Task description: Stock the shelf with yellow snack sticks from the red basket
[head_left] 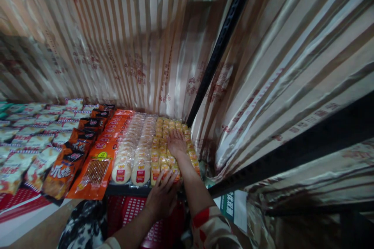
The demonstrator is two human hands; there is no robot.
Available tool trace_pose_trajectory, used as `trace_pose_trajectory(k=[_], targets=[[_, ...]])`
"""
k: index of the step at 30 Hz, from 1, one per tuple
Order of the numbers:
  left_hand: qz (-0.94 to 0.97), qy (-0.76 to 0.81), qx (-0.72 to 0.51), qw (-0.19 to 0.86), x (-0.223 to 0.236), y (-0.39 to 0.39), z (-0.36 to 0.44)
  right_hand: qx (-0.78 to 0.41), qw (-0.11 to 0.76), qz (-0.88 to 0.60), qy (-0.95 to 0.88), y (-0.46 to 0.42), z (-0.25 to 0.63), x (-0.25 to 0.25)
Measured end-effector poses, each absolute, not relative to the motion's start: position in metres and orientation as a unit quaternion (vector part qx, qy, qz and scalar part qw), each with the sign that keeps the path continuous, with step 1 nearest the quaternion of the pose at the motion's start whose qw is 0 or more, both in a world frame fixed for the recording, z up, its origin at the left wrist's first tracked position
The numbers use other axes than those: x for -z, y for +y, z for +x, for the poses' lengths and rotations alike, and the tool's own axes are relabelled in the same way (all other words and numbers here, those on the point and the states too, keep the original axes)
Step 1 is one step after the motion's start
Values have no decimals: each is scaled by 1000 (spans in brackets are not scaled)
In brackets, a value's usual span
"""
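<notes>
My right hand (177, 143) lies flat with its fingers spread on top of rows of small yellow snack packs (164, 125). Nearer to me, my left hand (164, 193) rests its outstretched fingertips against the front end of the same packs. Neither hand is closed round anything. Just left of them stand two rows of clear-wrapped round white crackers (122, 165) with red labels. Beyond those lie overlapping orange packets of brown stick snacks (96, 169).
Orange-and-black snack bags (62, 171) and rows of white snack bags (39, 140) fill the left of the shelf. A black metal post (209, 74) rises at the back corner. Striped curtains (137, 39) hang behind. Below is a red perforated basket (133, 208).
</notes>
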State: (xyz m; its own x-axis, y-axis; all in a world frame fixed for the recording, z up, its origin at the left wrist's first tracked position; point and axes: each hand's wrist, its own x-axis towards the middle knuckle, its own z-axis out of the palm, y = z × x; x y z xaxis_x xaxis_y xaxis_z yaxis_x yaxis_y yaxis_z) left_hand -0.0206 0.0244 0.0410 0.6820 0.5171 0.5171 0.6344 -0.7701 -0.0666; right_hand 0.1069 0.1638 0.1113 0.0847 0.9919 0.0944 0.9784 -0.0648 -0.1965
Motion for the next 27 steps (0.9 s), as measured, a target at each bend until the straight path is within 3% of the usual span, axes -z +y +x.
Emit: trace_pose_trajectory(k=[9, 18, 27], targets=[[-909, -314, 249, 113, -39, 24, -21, -23, 103, -713, -694, 169, 101, -117], [-901, -317, 274, 111, -35, 24, -19, -102, 57, -674, -729, 177, 83, -113], [-899, -320, 282, 101, -35, 23, -19, -73, 96, -647, -753, 184, 68, -120]])
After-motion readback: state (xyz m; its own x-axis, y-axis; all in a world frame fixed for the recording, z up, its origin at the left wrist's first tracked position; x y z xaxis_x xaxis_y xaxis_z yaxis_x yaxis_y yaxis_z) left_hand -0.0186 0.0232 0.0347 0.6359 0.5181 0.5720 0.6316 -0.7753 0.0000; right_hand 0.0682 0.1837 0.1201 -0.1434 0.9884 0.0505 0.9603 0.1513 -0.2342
